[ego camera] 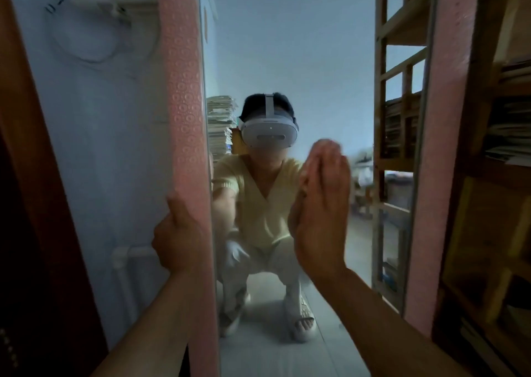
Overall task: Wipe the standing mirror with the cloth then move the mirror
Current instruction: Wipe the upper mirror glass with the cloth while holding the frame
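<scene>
A tall standing mirror (287,46) with a pink patterned frame (184,89) fills the middle of the view and reflects a squatting person. My left hand (178,238) grips the frame's left edge, thumb on the outer side. My right hand (321,204) lies flat against the glass with straight fingers pointing up, slightly blurred. No cloth shows under it; a pale cloth-like shape appears only in the reflection, low by the knee.
A pale blue wall (100,132) with a white pipe stands left of the mirror, beside a dark wooden door frame (34,175). A wooden shelf unit (494,204) with books and papers is close on the right. The glass reflects a light tiled floor.
</scene>
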`<state>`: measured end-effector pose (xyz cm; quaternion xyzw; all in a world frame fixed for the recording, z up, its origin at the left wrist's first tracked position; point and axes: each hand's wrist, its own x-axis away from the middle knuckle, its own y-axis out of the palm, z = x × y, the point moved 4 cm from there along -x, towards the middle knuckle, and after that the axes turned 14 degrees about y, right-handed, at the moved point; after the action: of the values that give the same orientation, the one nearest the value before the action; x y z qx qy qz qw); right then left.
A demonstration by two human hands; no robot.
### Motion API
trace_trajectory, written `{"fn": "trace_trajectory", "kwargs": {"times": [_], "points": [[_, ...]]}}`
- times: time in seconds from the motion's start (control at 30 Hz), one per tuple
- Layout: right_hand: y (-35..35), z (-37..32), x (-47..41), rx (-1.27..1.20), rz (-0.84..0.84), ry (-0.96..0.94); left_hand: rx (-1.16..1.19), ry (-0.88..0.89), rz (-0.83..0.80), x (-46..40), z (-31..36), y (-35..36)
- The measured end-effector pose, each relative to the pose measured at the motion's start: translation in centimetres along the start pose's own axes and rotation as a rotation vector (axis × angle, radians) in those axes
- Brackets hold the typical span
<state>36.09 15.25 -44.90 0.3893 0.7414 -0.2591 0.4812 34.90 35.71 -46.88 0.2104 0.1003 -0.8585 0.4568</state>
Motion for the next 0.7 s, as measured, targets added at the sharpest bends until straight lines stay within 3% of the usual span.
{"fn": "trace_trajectory", "kwargs": {"times": [0.1,0.17,0.2,0.33,0.43,0.57,0.7], "points": [[2.1,-3.6,5.7,-0.029,-0.423,-0.241,0.014,0.018,-0.002,-0.1,-0.3,0.0],[1.7,-3.0,6.1,-0.064,-0.503,-0.299,0.021,0.025,0.0,-0.2,-0.5,0.0],[1.0,-2.3,4.8,-0.045,-0.466,-0.268,0.025,0.035,0.009,-0.2,-0.5,0.0],[-2.1,2.4,-0.6,0.014,-0.167,0.234,0.027,0.063,0.019,-0.2,-0.4,-0.1],[-1.2,0.9,-0.4,0.004,-0.07,0.116,0.021,0.061,0.002,-0.2,-0.5,0.0],[5.0,-6.5,1.8,-0.123,-0.273,-0.157,0.049,0.089,-0.008,-0.3,-0.5,-0.1],[6.6,-8.2,2.1,-0.176,-0.369,-0.133,0.084,0.088,-0.026,-0.3,-0.5,-0.1]]}}
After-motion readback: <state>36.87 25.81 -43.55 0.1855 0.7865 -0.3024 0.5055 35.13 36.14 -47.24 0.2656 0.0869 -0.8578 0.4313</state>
